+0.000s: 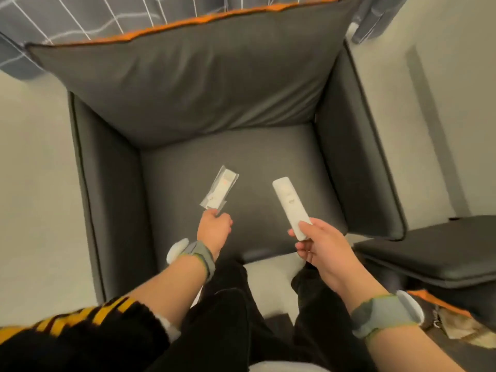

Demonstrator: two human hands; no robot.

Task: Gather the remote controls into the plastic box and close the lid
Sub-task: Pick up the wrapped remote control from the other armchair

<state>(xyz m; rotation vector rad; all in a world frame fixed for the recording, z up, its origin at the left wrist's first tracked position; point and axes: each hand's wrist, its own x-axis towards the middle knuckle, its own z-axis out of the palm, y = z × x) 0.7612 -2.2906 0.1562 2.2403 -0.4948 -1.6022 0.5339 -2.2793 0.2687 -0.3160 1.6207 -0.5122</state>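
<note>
Grey armchair (241,157), hands (214,226) gripping two remotes (290,205)

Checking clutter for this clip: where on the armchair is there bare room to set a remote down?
The seat cushion is bare between the back pillow and both armrests. Only the front edge is crowded: left hand with wrapped remote, right hand with bare remote.
</note>
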